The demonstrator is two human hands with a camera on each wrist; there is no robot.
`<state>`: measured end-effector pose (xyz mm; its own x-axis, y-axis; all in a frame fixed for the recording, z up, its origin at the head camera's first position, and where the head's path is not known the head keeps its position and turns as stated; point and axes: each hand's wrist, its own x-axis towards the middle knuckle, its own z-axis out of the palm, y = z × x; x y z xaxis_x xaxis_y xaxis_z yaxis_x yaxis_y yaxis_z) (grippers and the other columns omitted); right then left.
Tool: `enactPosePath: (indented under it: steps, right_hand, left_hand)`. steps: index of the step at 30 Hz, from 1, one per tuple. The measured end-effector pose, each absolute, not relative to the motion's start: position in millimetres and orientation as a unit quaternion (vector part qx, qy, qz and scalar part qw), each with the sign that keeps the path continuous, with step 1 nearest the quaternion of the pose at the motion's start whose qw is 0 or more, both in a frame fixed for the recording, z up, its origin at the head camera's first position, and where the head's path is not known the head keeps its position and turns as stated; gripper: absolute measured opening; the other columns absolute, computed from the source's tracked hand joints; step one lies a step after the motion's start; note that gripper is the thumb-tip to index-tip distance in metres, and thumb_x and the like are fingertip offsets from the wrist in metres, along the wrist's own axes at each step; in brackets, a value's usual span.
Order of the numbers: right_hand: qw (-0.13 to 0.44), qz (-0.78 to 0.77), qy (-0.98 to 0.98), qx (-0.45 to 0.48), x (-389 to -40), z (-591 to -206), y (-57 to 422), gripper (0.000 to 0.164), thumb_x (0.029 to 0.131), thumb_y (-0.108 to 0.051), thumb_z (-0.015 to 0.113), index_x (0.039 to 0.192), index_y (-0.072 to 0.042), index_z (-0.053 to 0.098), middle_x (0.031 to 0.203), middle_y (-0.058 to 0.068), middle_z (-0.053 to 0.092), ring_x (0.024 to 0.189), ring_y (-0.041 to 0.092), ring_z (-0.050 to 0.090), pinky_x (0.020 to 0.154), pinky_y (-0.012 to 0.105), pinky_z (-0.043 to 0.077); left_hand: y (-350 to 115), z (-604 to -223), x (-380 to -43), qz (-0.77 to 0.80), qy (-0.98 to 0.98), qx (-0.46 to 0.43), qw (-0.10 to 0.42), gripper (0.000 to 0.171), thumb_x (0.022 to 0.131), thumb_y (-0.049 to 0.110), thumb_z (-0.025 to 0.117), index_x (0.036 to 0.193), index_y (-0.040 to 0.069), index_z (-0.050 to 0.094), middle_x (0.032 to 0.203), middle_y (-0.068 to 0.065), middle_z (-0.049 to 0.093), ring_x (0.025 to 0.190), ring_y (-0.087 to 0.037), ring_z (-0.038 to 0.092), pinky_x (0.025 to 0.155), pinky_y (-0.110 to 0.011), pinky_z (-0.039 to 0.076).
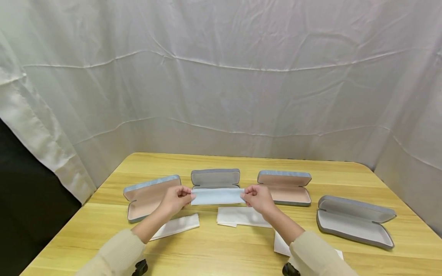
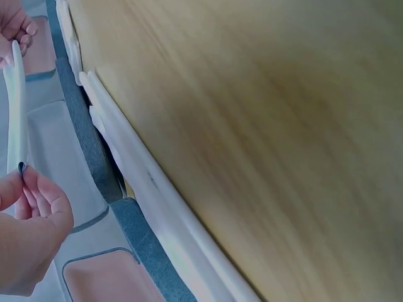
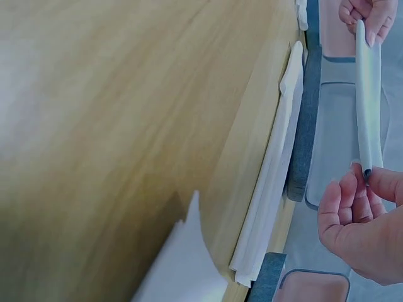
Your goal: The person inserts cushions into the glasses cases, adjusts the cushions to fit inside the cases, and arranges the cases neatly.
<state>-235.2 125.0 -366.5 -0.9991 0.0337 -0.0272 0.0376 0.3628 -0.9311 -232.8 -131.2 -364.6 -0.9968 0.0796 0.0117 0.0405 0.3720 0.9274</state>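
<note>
Pinching one blue cloth point(image 1: 217, 196) by its two short ends, two hands hold it stretched flat above the worktop point(image 1: 214, 253). The left hand point(image 1: 177, 200) has thumb and forefinger closed on the left end; the right hand point(image 1: 258, 197) grips the right end the same way. In both wrist views the other fingers curl loosely. The cloth hangs in front of the second of four cases, hiding much of its base; whether the two touch, I cannot tell.

All four cases stand open. Two have pink linings: the first case point(image 1: 148, 195), towards the worktop's left edge, and the third case point(image 1: 284, 180), towards the far edge. Two have grey linings: the second case point(image 1: 215, 177), also towards the far edge, and the fourth case point(image 1: 355, 226), near the right edge.

Three white cloths lie on the worktop: one point(image 1: 179, 225) by the left forearm, one point(image 1: 245, 215) beyond the middle, and one point(image 1: 281, 244) partly hidden under the right forearm. Two cream sleeves point(image 1: 117, 249) cover the arms. One pale curtain point(image 1: 221, 99) hangs behind the far edge.
</note>
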Motion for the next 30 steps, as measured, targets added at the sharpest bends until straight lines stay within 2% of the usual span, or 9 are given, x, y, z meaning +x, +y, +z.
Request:
enactPosePath:
  steps: [10,18,23,30]
  right_hand:
    - [0.007,-0.559,0.828,0.051,-254.6,-373.9,117.5,0.009,0.085,-0.004,0.064,0.082,0.003,0.059,0.064,0.002,0.052,0.059,0.012,0.052,0.056,0.024,0.047]
    - [-0.016,-0.521,0.852,0.045,-264.3,-375.5,112.3,0.009,0.084,-0.004,0.064,0.079,0.003,0.059,0.065,0.004,0.055,0.059,0.011,0.051,0.054,0.021,0.045]
    - [-0.037,-0.492,0.869,0.041,-272.4,-383.2,109.6,0.01,0.083,-0.004,0.065,0.077,0.001,0.06,0.069,0.008,0.059,0.063,0.014,0.052,0.057,0.024,0.047]
    - [-0.064,-0.466,0.882,0.011,-274.8,-388.9,106.2,0.013,0.084,-0.004,0.064,0.073,-0.002,0.057,0.068,0.007,0.057,0.061,0.015,0.051,0.055,0.025,0.045]
  left_hand:
    - [-129.0,-370.7,-251.3,0.541,0.84,0.005,-0.018,0.013,0.085,0.002,0.063,0.092,-0.008,0.062,0.074,-0.007,0.058,0.064,-0.011,0.054,0.062,-0.024,0.052]
    - [-126.9,-379.0,-265.6,0.506,0.86,0.017,-0.059,0.01,0.082,0.0,0.065,0.086,-0.009,0.063,0.069,-0.008,0.057,0.06,-0.009,0.048,0.054,-0.017,0.043]
    - [-124.4,-380.8,-271.2,0.475,0.877,0.02,-0.072,0.009,0.081,0.001,0.066,0.084,-0.007,0.064,0.067,-0.007,0.056,0.06,-0.011,0.046,0.054,-0.019,0.04]
    - [-119.6,-383.9,-275.3,0.432,0.898,0.017,-0.079,0.008,0.082,0.003,0.066,0.082,-0.004,0.064,0.069,-0.009,0.059,0.061,-0.012,0.048,0.054,-0.02,0.041]
